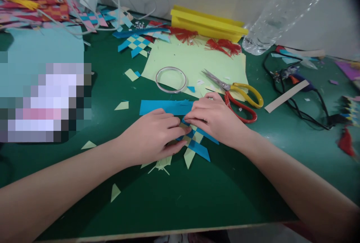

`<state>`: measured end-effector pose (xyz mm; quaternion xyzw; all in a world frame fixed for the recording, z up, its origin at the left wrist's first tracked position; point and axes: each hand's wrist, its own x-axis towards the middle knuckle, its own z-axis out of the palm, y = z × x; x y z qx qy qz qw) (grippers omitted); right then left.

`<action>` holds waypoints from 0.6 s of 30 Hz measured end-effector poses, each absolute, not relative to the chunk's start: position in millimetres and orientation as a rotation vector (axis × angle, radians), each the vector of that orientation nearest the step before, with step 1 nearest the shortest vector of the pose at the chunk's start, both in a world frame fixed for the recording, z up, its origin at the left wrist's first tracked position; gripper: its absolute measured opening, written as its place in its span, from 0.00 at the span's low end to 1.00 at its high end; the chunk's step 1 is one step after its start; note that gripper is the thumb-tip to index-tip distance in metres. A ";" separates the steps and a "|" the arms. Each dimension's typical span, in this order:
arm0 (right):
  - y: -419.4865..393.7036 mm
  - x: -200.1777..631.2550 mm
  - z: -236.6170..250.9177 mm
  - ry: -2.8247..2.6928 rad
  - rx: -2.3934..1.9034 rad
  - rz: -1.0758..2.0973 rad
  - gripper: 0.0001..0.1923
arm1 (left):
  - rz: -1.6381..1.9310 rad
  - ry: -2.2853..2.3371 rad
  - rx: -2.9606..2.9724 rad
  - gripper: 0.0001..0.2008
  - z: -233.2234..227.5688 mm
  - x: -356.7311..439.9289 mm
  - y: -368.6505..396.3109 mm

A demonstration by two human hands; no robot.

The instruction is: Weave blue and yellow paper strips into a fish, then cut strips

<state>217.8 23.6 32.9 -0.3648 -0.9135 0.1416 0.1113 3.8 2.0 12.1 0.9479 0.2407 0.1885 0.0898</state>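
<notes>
Both my hands are at a small woven paper piece of blue and pale green strips, lying on the green table. My left hand reaches in from the left, its thumb and fingers closed on the weave's left side. From the right, my right hand pinches the top edge of the same weave. The fingers hide the upper left of the piece. Just behind it lies a flat blue paper strip, partly under my right hand. Scissors with one yellow and one red handle rest right behind my right hand.
A roll of tape sits on pale green sheets with red tassels. A clear plastic bottle and a folded yellow paper stand by the wall. Black cable lies right, a woven piece at back. Paper scraps lie around.
</notes>
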 end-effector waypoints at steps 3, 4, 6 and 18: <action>24.5 217.7 32.8 -2.673 -1.079 0.453 0.11 | 0.549 0.719 2.815 0.12 12.6 3.2 1.6; 24.8 217.8 32.8 -2.672 -1.081 0.465 0.11 | 0.546 0.720 2.813 0.12 12.8 3.0 1.4; 25.1 217.9 32.8 -2.667 -1.081 0.479 0.10 | 0.540 0.722 2.811 0.12 12.8 2.6 1.3; 24.1 216.4 33.6 -2.672 -1.104 0.478 0.12 | 0.543 0.718 2.838 0.12 12.8 3.7 1.7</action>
